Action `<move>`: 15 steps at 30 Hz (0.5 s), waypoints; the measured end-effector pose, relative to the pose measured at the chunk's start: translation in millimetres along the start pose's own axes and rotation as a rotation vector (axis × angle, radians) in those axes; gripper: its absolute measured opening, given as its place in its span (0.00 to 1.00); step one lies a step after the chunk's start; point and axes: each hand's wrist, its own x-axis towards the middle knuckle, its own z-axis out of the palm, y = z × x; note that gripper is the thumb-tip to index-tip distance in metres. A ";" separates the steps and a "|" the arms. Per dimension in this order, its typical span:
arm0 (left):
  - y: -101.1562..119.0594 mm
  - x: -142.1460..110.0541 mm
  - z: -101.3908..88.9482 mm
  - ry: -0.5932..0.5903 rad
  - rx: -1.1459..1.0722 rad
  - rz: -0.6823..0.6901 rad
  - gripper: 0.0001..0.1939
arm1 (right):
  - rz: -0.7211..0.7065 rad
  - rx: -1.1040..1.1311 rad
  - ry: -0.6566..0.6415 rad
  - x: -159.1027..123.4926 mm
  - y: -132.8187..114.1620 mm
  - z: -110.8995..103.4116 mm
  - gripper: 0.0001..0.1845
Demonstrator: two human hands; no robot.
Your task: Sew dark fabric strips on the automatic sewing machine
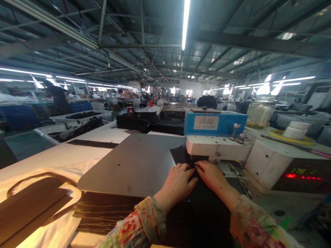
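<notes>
My left hand [178,181] and my right hand [210,175] lie side by side on a black piece of material [204,203] in front of a white sewing machine [217,146]. The fingers of both hands are bent and pressed down on the black piece just under the machine's arm. Their fingertips nearly touch. The black piece runs from under the machine back toward me, between my patterned sleeves. A grey flat machine bed [129,162] spreads to the left of my hands.
A stack of dark pieces [103,210] lies under the grey bed's near edge. Brown flat pieces [28,206] lie at the near left. A red-lit control box [301,174] sits right, a blue box [214,124] behind the machine, black stacks [137,120] farther back. A person [58,96] stands far left.
</notes>
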 end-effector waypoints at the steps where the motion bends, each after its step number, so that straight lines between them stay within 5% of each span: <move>1: 0.0 0.0 0.1 -0.002 -0.001 -0.001 0.17 | -0.001 0.000 0.003 0.1 0.4 0.4 0.15; 15: 0.5 -0.4 -0.2 -0.008 -0.004 -0.004 0.16 | 0.003 -0.013 0.008 -0.1 -1.0 0.0 0.15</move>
